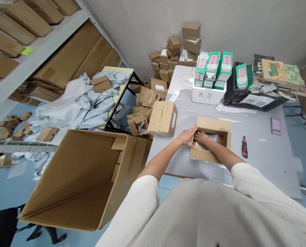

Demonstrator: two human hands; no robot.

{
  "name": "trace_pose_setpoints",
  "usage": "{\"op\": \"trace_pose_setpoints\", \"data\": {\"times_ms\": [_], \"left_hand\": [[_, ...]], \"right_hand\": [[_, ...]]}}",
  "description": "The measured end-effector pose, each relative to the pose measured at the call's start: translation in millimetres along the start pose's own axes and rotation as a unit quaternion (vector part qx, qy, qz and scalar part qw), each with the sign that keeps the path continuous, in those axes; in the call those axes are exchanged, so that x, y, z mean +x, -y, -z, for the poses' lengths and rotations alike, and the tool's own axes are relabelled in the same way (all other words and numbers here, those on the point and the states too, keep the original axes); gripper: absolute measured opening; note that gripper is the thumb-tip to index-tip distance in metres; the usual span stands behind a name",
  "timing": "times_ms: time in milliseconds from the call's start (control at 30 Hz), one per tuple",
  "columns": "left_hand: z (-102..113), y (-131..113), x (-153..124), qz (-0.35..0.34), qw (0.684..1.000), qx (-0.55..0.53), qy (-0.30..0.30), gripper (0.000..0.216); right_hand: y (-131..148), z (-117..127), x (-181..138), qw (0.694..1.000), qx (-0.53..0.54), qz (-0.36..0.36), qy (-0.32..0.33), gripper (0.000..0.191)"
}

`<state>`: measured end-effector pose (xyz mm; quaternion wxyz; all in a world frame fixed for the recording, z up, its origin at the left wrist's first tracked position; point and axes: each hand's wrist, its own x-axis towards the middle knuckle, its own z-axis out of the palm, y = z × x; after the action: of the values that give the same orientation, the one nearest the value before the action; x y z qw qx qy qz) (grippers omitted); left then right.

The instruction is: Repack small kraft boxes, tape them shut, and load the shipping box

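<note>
Just right of the frame's centre, a small open cardboard box sits on the grey table, and both my hands are at it. My left hand lies flat against the outside of the box's left wall, fingers stretched out straight and together, gripping nothing. My right hand reaches down inside the box and rests on a clear plastic-wrapped packet lying at the bottom; the fingers are partly hidden by the wall, so I cannot tell whether they close on the packet or only press it.

Right of the box, near its lower corner, a red and black utility knife lies on the table, apart from my hands. Left of the box stands a taped carton with a handle slot. Toward the top of the frame, green and pink product boxes stand on a white foam box, with a black crate of books beside it. In the lower left, off the table, a large empty carton lies open on its side. Grey mailing bags pile up in the left middle of the frame.
</note>
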<state>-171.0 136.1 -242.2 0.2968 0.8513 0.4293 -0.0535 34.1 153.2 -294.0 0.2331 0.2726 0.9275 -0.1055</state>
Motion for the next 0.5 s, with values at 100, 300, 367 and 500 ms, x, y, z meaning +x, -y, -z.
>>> {"op": "trace_pose_setpoints", "data": {"times_ms": [100, 300, 367, 500], "left_hand": [[0, 1, 0, 0.001, 1.0, -0.006, -0.002, 0.161], [0, 1, 1, 0.002, 1.0, -0.014, -0.005, 0.16], [1, 0, 1, 0.01, 1.0, -0.011, -0.001, 0.16], [2, -1, 2, 0.031, 0.999, -0.011, 0.008, 0.16]], "right_hand": [[-1, 6, -6, 1.0, 0.013, 0.01, -0.013, 0.034], [0, 18, -16, 1.0, 0.005, 0.013, -0.01, 0.036], [2, 22, -19, 1.0, 0.003, 0.011, -0.01, 0.037], [3, 32, -31, 0.999, -0.017, 0.016, -0.034, 0.038]]}}
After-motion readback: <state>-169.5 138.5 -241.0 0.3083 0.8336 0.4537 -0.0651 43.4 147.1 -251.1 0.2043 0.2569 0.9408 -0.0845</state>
